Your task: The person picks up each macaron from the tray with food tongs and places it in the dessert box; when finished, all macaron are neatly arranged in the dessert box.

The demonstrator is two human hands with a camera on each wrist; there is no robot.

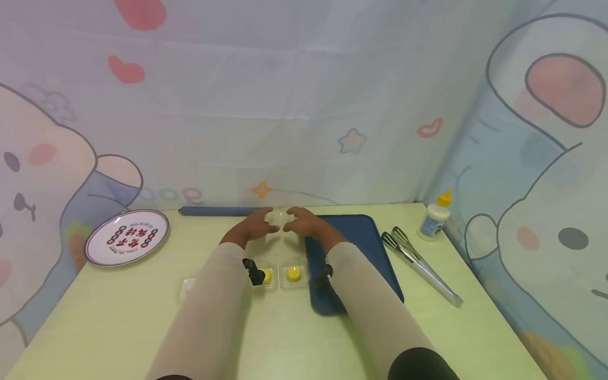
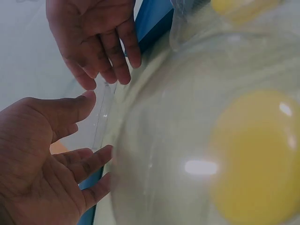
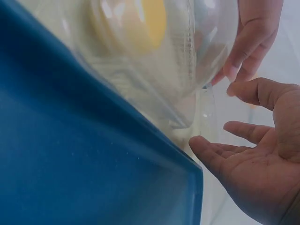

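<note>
At the far edge of the table, my left hand (image 1: 256, 224) and right hand (image 1: 305, 222) face each other with fingers spread and loosely bent. Between them is a clear plastic piece (image 2: 104, 115), hard to make out; whether the fingers touch it I cannot tell. Closer to me stand two clear plastic boxes side by side, each with a yellow round item: the right box (image 1: 294, 285) shows fully, while my left sleeve partly covers the left one (image 1: 271, 285). In the right wrist view, a domed clear lid (image 3: 218, 47) rises beside the right hand's fingers.
A dark blue tray (image 1: 353, 227) lies under my right forearm. Beyond it are metal tongs (image 1: 423, 266) and a white bottle (image 1: 433, 220) with a yellow tip. An oval plate (image 1: 102, 248) sits at left. Along the back edge runs a dark blue bar (image 1: 216, 211).
</note>
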